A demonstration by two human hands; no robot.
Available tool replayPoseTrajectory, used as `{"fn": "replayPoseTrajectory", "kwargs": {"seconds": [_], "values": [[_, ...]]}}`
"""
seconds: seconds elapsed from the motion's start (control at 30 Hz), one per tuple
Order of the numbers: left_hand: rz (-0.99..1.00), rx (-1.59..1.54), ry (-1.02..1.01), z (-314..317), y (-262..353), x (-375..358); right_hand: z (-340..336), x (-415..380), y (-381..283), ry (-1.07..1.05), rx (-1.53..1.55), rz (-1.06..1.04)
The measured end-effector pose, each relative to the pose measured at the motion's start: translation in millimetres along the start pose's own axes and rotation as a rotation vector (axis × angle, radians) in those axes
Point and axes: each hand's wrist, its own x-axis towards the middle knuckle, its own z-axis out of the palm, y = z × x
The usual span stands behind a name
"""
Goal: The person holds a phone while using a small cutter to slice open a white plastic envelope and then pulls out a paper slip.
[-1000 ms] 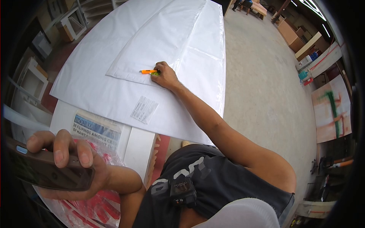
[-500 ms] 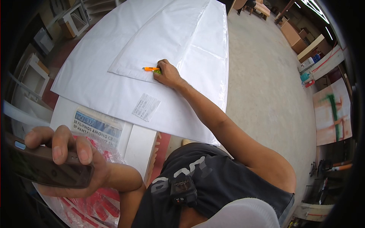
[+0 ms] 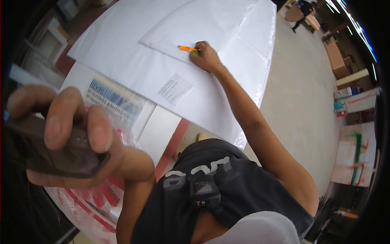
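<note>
Hands: two, the left hand (image 3: pixel 99 132) at middle left, the right hand (image 3: pixel 206 56) at upper centre
Phones: one dark phone (image 3: pixel 55 152), middle left
Orange tools: one orange tool (image 3: pixel 186 48), upper centre
Printed slips: one paper slip (image 3: pixel 175 88), centre
Newspapers: one newspaper (image 3: pixel 115 101), left of centre
Chest devices: one black device (image 3: pixel 205 191), lower centre
Other people: one co-worker (image 3: pixel 304 8), upper right

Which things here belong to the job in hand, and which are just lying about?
Likely job:
phone in left hand
orange tool in right hand
white sheeting beneath
printed slip

Seemingly lying about:
newspaper
paint-streaked board
</note>
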Motion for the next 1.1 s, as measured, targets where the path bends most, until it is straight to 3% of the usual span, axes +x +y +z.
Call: {"fn": "replayPoseTrajectory", "kwargs": {"seconds": [0.3, 0.4, 0.97, 1.03, 1.1], "values": [[0.028, 0.088, 0.008, 6.4, 17.4, -2.3, -12.9, -10.8, -2.3, -0.069, 0.113, 0.131], [0.035, 0.081, 0.002, 5.1, 13.6, -5.4, -7.4, -12.5, 6.6, -0.044, 0.052, 0.046], [0.084, 0.034, 0.052, 11.3, 26.0, -11.2, 6.2, -16.2, 12.2, 0.102, 0.116, 0.026], [0.078, 0.02, 0.074, 28.7, -12.6, -0.3, 7.9, -15.8, 13.2, 0.1, 0.111, 0.033], [0.07, -0.009, 0.089, 5.2, 19.1, -1.9, 5.6, -17.0, 12.6, 0.097, 0.125, 0.01]]}}
